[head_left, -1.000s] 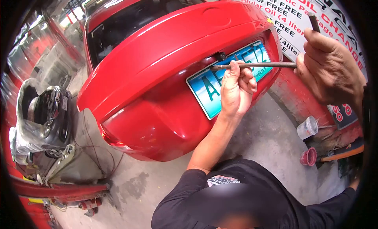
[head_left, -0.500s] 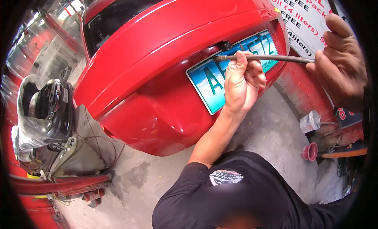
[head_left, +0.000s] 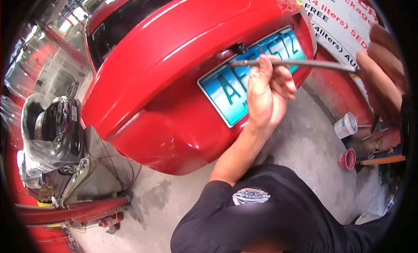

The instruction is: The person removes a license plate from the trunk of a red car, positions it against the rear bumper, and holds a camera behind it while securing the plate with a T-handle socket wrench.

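My left hand [head_left: 271, 89] pinches a thin dark rod [head_left: 313, 64] between thumb and fingers, in front of the licence plate [head_left: 230, 106]. The rod's narrower tip points left and overlaps the plate's upper edge. At the far right, my right hand [head_left: 383, 72] is curled at the rod's other end, blurred and partly cut off by the dark lens border. The blue-green plate sits on the rear of a red car [head_left: 148, 118], below a small black fitting [head_left: 238, 48] in the bodywork.
A printed sign [head_left: 335, 22] stands behind the car at the right. Below it are a white tub [head_left: 346, 126] and a pink cup [head_left: 347, 159]. Plastic-wrapped dark parts [head_left: 54, 126] are stacked at the left, near a red bar [head_left: 78, 210] and a cable on the concrete floor [head_left: 161, 214].
The rod's tip has shifted slightly left across the plate, and my right hand has moved right, further out of view. My left hand keeps its pinch. The camera view has shifted slightly.
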{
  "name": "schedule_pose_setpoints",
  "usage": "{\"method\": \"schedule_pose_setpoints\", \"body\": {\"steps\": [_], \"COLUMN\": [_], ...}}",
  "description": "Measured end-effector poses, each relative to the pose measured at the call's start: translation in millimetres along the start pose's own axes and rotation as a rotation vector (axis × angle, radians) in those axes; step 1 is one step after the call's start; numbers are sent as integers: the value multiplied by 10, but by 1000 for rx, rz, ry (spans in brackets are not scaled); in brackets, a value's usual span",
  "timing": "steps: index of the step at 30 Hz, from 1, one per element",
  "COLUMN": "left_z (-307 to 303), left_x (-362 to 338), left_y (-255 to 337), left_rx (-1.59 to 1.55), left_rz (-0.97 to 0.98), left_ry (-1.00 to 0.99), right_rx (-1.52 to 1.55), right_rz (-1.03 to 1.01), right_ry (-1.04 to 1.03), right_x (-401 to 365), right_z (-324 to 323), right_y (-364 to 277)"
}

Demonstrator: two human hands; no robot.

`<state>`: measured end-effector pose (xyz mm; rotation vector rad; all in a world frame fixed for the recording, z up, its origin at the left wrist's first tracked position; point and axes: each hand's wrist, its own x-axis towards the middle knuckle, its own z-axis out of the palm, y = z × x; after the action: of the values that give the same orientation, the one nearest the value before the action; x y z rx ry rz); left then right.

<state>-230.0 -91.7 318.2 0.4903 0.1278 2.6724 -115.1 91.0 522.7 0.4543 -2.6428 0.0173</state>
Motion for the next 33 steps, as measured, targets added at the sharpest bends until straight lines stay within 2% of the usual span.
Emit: {"method": "schedule_pose_setpoints", "body": {"steps": [3,6,8,9,11,12,14,15,16,18,27,33], "left_z": [58,28,6,-6,-61,-67,-76,-122,-131,-155,-350,-338], "left_x": [-32,59,188,252,417,528,737,852,948,1128,1480,1513], "left_y": [-157,-435,-632,-729,-964,-1106,-1387,-1508,-1601,-1746,-1902,-1852], "left_rx": [25,72,75,65,25,30,14,82,90,107,173,189], "left_rz": [-72,-105,-137,-160,-204,-196,-231,-218,-211,-148,91,106], "left_ry": [2,-11,1,5,2,7,-18,-63,-58,-63,25,23], "right_rx": [-89,-269,-472,-469,-732,-725,-811,-815,-807,-774,-542,-600], "right_rz": [-318,-807,-835,-835,-936,-941,-445,-387,-393,-357,-659,-763], "right_ry": [105,122,-124,-126,113,120,-331,-403,-396,-248,-39,-34], "right_x": [-172,-171,-322,-396,-545,-671,-922,-995,-996,-963,-408,-273], "right_z": [-149,-311,-581,-550,-437,-461,-535,-543,-501,-389,-73,-88], "right_y": [140,349,398,544,869,929,877,1156,1328,1614,2561,2616]}}
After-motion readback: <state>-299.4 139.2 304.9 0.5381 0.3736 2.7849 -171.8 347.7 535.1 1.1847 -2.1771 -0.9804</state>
